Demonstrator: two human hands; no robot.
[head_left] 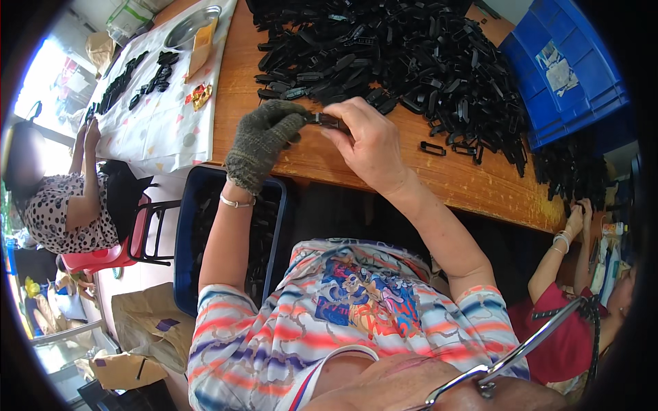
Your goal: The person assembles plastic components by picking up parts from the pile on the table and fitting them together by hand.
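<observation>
A small black plastic part [326, 120] spans the gap between my two hands, over the near side of the wooden table [240, 75]. My left hand [264, 140], in a grey-green knitted glove, pinches its left end. Bare thumb and fingers of my right hand [373, 144] close on the right end. The covered ends make its exact kind unclear. Beyond my hands spreads a large heap of similar black plastic parts [411, 58]. One loose rectangular black frame [432, 148] lies to the right of my right hand.
A blue crate [579, 103] leans at the heap's right. Below the table edge, left of my lap, stands a dark blue bin [184, 253] containing black parts. A metal dish [188, 31] rests on the cloth-covered table [185, 130]. Other people's hands work at far left [88, 133] and right [581, 209].
</observation>
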